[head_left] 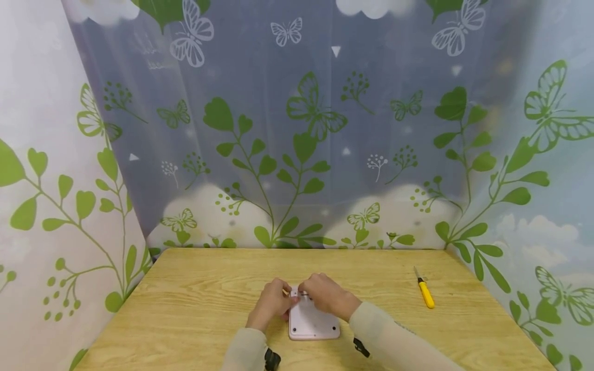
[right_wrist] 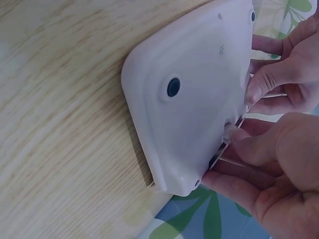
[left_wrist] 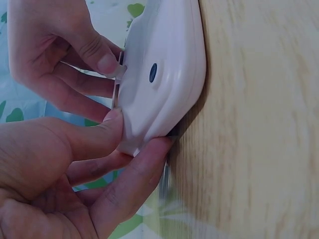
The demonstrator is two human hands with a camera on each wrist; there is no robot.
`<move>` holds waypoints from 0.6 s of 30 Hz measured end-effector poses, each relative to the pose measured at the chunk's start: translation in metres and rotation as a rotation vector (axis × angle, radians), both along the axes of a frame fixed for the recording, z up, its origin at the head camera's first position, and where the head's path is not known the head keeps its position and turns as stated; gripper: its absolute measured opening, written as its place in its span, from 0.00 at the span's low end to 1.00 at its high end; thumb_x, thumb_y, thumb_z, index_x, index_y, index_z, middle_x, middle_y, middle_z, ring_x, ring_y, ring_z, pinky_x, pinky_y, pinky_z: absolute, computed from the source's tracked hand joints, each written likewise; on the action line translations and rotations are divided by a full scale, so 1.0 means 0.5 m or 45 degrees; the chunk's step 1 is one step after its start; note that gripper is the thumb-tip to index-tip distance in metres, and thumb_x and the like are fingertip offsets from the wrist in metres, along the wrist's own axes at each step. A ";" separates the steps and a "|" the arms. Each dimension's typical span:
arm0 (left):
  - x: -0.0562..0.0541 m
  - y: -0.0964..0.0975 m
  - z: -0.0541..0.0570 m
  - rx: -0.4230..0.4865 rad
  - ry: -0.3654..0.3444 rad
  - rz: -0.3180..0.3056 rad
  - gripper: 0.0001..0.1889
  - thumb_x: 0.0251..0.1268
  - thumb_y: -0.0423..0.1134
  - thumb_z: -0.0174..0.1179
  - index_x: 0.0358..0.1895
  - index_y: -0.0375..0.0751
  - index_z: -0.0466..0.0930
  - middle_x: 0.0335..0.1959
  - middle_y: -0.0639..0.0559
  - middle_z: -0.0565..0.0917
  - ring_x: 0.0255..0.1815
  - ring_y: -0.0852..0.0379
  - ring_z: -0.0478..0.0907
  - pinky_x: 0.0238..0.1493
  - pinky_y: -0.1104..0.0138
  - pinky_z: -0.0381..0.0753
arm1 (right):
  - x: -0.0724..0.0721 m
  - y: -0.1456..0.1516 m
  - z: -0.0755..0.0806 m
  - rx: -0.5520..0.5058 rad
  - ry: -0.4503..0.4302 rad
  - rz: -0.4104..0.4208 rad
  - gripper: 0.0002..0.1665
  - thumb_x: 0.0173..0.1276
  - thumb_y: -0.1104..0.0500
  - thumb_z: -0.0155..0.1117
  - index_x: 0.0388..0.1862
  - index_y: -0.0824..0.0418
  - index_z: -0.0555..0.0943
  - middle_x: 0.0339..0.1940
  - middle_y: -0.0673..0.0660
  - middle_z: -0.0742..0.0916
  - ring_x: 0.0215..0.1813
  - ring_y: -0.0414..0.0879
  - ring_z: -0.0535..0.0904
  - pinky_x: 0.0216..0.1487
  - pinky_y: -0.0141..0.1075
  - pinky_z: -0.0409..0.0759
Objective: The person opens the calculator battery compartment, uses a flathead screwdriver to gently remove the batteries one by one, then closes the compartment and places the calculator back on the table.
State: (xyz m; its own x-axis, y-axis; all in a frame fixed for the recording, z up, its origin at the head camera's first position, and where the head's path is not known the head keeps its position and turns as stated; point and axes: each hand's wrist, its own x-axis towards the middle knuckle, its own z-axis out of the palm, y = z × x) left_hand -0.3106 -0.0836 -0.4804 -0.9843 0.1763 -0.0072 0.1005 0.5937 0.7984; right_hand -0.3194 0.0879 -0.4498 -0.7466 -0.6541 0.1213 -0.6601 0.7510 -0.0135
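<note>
A pale pink calculator (head_left: 314, 320) lies back side up on the table, with round dark feet (right_wrist: 173, 87) at its corners. My left hand (head_left: 273, 303) grips its far left corner, thumb on the back and fingers at the edge. At the far edge, my right hand (head_left: 328, 294) works over a dark slot (right_wrist: 217, 156). In the right wrist view its thumb and fingers pinch a small whitish piece (right_wrist: 230, 131) there, partly covered by the thumb. The left wrist view shows the calculator's far edge raised off the table.
To the right on the wooden table (head_left: 195, 314) lies a screwdriver (head_left: 424, 292) with a yellow handle, its tip pointing away. A patterned curtain (head_left: 260, 129) with leaves and butterflies hangs behind the table and along both sides.
</note>
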 end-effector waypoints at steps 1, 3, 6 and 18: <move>0.000 0.000 0.000 0.004 -0.001 0.001 0.15 0.68 0.31 0.67 0.52 0.23 0.80 0.30 0.40 0.85 0.18 0.53 0.84 0.20 0.65 0.85 | 0.000 0.000 0.000 -0.003 0.000 -0.001 0.15 0.64 0.74 0.70 0.44 0.58 0.90 0.37 0.52 0.92 0.37 0.41 0.87 0.33 0.27 0.79; 0.000 0.000 0.000 0.008 -0.001 0.002 0.15 0.68 0.31 0.67 0.52 0.23 0.80 0.30 0.40 0.85 0.18 0.54 0.84 0.20 0.66 0.86 | 0.000 0.001 0.000 -0.010 0.000 0.001 0.16 0.63 0.75 0.70 0.45 0.58 0.90 0.38 0.53 0.92 0.37 0.41 0.87 0.33 0.27 0.79; 0.001 0.000 0.001 0.009 -0.009 0.009 0.15 0.68 0.31 0.67 0.52 0.23 0.80 0.30 0.40 0.85 0.19 0.54 0.84 0.20 0.66 0.86 | -0.001 0.003 0.000 -0.020 0.002 0.006 0.17 0.63 0.75 0.70 0.45 0.58 0.90 0.37 0.53 0.92 0.37 0.42 0.87 0.32 0.27 0.80; 0.005 -0.001 0.008 0.003 -0.037 0.019 0.17 0.70 0.33 0.67 0.54 0.23 0.80 0.31 0.41 0.84 0.19 0.53 0.84 0.22 0.64 0.87 | -0.006 0.008 0.003 -0.086 -0.084 0.001 0.19 0.63 0.78 0.68 0.48 0.62 0.89 0.40 0.56 0.92 0.40 0.45 0.89 0.36 0.29 0.85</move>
State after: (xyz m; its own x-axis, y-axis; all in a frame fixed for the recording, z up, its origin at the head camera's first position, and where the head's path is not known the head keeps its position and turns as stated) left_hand -0.3079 -0.0839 -0.4762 -0.9862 0.1616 -0.0356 0.0682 0.5929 0.8024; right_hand -0.3222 0.0920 -0.4485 -0.7537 -0.6469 0.1158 -0.6570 0.7462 -0.1078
